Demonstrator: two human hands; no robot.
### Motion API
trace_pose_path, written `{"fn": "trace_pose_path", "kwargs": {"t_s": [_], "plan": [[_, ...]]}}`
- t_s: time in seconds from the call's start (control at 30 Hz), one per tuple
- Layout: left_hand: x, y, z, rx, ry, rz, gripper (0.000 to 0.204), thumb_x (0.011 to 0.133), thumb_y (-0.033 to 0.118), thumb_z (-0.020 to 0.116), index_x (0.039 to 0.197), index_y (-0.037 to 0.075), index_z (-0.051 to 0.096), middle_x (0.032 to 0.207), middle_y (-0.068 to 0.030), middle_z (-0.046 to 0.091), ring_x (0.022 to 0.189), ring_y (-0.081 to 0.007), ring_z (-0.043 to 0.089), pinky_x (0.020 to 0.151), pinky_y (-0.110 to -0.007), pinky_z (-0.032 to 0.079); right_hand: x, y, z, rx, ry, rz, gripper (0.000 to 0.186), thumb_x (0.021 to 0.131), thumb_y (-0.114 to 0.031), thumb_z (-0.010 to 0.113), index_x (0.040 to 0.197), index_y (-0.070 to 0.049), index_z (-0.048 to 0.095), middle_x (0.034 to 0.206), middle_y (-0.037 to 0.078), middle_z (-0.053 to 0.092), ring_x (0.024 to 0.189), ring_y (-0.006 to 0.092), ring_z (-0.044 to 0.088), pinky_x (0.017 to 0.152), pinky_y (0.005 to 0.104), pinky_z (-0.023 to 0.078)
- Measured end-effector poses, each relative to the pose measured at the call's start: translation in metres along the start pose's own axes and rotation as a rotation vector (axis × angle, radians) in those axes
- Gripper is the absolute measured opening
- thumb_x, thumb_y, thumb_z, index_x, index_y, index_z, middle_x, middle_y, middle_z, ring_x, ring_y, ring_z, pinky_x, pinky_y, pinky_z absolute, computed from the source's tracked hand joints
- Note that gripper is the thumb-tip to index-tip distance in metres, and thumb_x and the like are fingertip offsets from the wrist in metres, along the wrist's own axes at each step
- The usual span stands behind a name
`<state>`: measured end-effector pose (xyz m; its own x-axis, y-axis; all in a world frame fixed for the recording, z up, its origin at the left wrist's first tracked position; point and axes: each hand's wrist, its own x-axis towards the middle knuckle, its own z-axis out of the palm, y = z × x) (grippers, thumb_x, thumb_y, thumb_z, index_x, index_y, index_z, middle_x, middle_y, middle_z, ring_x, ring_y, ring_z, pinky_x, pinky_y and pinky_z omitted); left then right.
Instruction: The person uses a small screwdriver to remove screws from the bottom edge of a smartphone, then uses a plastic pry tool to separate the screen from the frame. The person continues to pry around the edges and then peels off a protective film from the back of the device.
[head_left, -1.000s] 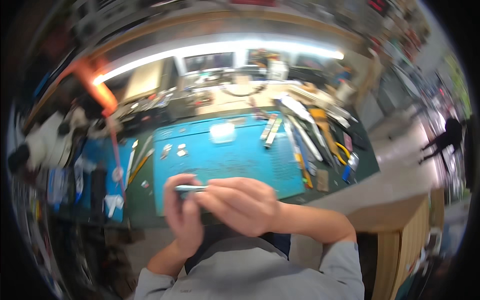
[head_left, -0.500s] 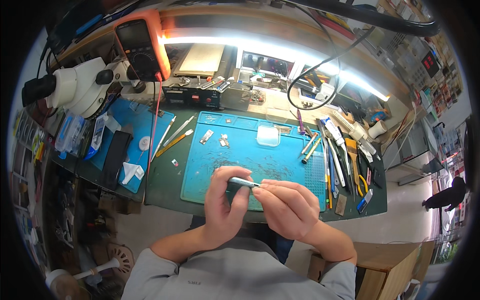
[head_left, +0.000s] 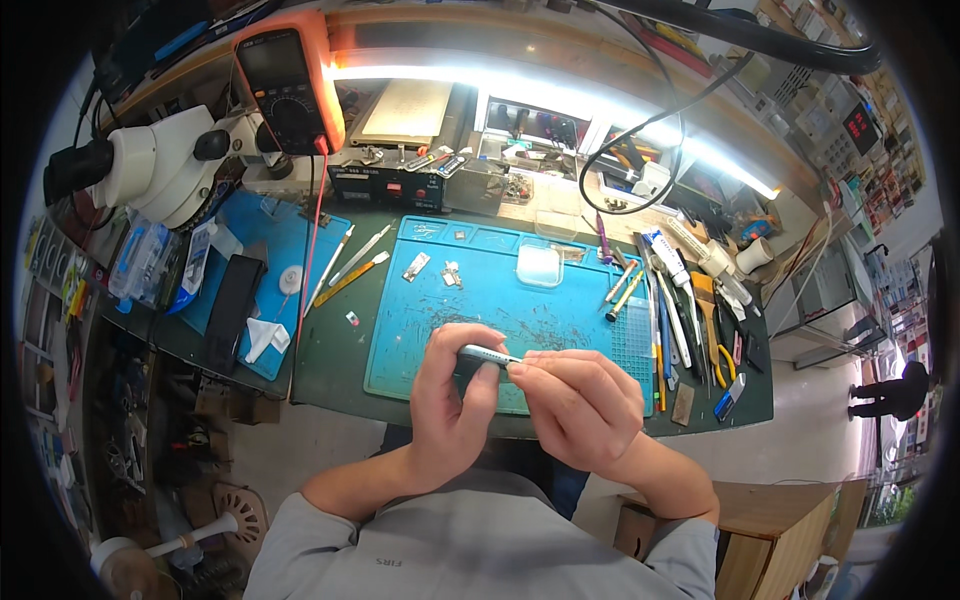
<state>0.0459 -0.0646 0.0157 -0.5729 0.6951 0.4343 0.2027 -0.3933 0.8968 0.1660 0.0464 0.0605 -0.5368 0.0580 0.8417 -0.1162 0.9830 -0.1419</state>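
Above the near edge of the blue work mat (head_left: 480,290), my left hand (head_left: 448,400) grips a smartphone (head_left: 486,354) held edge-on. Its narrow silver edge faces up, showing a row of small dark holes; the dark flat side is partly covered by my thumb. My right hand (head_left: 585,405) is closed in a pinch at the right end of that edge, fingertips touching or almost touching the phone. Whatever those fingertips hold is too small to make out. Small metal parts (head_left: 452,274) and a clear square box (head_left: 540,266) lie on the mat beyond my hands.
Brushes, tweezers, pliers (head_left: 724,368) and other tools crowd the right side of the bench. A microscope (head_left: 150,165) and an orange multimeter (head_left: 290,90) stand at the back left. A black cable loop (head_left: 632,212) hangs overhead. Far right, a person (head_left: 890,392) stands on the floor.
The phone's edge has tilted slightly, bringing its row of holes into clearer view. Both hands keep nearly the same place and grip. My view has shifted a little.
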Motion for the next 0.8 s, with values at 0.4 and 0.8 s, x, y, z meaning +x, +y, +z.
{"fn": "trace_pose_path", "kwargs": {"t_s": [0.4, 0.8], "plan": [[-0.0001, 0.0014, 0.0016, -0.041, 0.015, -0.021, 0.024, 0.091, -0.004, 0.051, 0.114, 0.001, 0.056, 0.11, -0.0093, 0.058, 0.1, -0.0163, 0.055, 0.089, -0.029, 0.046, 0.0033, -0.0007, -0.0017, 0.022, -0.022, 0.026, 0.034, 0.066, 0.007, 0.071, 0.099, 0.003, 0.074, 0.088, 0.01, 0.07, 0.075, 0.0228, 0.072, 0.063, 0.0304, 0.059], [-0.0037, 0.0025, 0.0034, -0.124, 0.032, -0.064, 0.025, 0.089, -0.006, 0.053, 0.113, 0.001, 0.053, 0.111, -0.0085, 0.055, 0.1, -0.0146, 0.053, 0.089, -0.028, 0.044, 0.004, -0.0064, -0.0012, 0.023, -0.02, 0.046, 0.034, 0.066, 0.007, 0.072, 0.1, 0.003, 0.073, 0.087, 0.01, 0.067, 0.07, 0.0219, 0.069, 0.059, 0.0298, 0.057]]}}
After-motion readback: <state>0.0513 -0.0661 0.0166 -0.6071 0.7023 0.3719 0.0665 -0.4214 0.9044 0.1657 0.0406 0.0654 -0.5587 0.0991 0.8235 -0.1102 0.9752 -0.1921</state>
